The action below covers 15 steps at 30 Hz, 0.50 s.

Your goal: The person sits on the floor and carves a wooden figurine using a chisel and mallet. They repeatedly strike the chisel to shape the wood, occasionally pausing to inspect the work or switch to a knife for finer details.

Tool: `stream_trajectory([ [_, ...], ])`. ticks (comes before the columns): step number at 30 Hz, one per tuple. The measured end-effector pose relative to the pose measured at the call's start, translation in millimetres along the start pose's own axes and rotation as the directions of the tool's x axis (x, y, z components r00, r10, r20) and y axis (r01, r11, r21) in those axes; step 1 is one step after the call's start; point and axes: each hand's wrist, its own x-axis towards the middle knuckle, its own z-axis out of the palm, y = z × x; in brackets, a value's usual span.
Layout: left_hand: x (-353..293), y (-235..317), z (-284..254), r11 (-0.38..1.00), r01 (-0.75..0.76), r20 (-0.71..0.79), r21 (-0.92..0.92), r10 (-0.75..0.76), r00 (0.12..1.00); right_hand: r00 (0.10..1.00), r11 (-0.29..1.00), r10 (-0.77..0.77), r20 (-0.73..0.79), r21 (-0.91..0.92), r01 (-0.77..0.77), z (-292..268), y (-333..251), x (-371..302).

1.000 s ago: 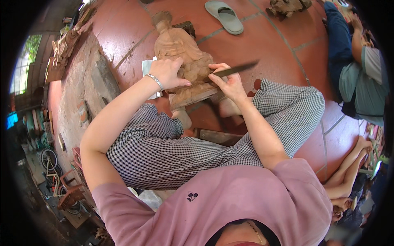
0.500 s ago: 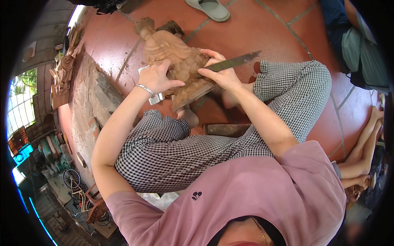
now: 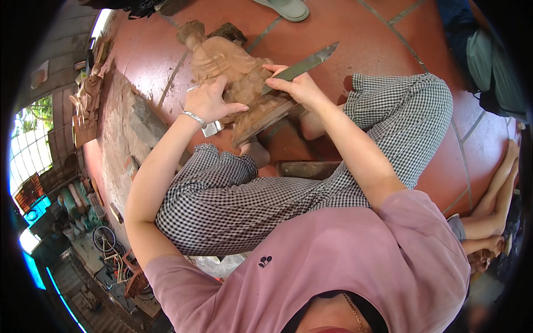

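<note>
Brown carved figure (image 3: 237, 75) lies between left hand (image 3: 208, 102), spread against it, and right hand (image 3: 301, 89), gripping a blade (image 3: 308, 64)

Premises are consistent with a carving workshop: a brown carved statue (image 3: 222, 58) is positioned over a red tiled floor (image 3: 344, 25), with a long, flat metal tool (image 3: 311, 61) at its right side. Left of the statue, a second carved figure (image 3: 86, 105) was observed, with a barred window (image 3: 33, 141) farther out. Also left of the statue, nearer the wearer, a spoked wheel (image 3: 104, 238) sits among assorted stored items.
</note>
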Motion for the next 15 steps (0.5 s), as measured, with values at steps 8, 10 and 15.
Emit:
stream_trajectory([
  [8, 0, -4, 2, 1.000, 0.001, 0.013, 0.020, -0.001, 1.000, 0.992, 0.977, -0.098, -0.078, -0.197, 0.081, 13, -11, 3],
  [10, 1, 1, -1, 1.000, 0.005, 0.023, 0.018, -0.006, 1.000, 0.997, 0.998, -0.008, -0.083, -0.061, 0.003, 7, -4, 2],
  [15, 0, -6, 4, 0.999, -0.032, -0.018, 0.025, 0.033, 0.999, 1.000, 0.998, -0.024, 0.009, 0.056, 0.024, -7, -2, 4],
])
